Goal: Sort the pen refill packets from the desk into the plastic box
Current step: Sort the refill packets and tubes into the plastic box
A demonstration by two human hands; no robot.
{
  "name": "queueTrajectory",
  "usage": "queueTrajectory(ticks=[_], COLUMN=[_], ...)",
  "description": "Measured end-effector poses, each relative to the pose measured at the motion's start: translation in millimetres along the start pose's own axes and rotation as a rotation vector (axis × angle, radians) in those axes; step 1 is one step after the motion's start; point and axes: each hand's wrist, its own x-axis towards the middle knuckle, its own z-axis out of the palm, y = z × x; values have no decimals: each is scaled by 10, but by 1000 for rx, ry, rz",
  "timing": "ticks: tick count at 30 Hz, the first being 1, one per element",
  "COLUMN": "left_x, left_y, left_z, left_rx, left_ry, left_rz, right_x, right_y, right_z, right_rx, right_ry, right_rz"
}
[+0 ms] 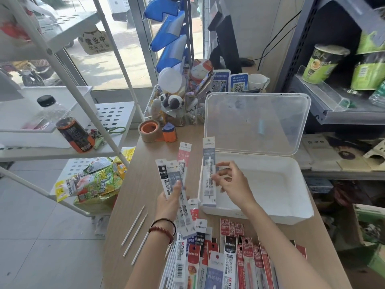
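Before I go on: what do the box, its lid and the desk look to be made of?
Box: opaque white plastic with a matte finish, going by its moulded, rounded corners.
Lid: translucent frosted plastic; things behind it show through blurred.
Desk: light wood-grain surface, probably laminate; the streaks are fine and even and it has little sheen.
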Motion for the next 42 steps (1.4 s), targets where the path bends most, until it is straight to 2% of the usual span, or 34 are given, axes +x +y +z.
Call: queueTrajectory(ticks=[4,12,18,26,29,32,35,38,42], left_x=[-10,4,-25,-36,-37,-21,-3,9,25], left_y=[-37,-45,-68,-74,-56,-51,-59,-71,-84], left_z=[-80,-127,-104,-109,-120,-129,-127,-95,-11], left_rx=[-40,-41,-48,-80,-108,-115,-126,-90,-32], left_ry=[-10,-59,-78,-92,-97,-96,-95,-106,-114], left_rz=[-18,-18,-33,-32,-30,-4,15,44,100], right_x=[136,197,154,213,209,168,74,4,-27], right_y=[134,280,310,355,350,285,173,130,81], right_z=[-42,78,130,154,144,126,119,130,128], right_rx=[-53,-245,-680,-939,-873,-558,-309,-250,-126], right_ry=[119,42,-38,-123,-91,-30,-105,-160,-137], right_rz=[49,43,1,2,-6,-42,-68,-101,-136])
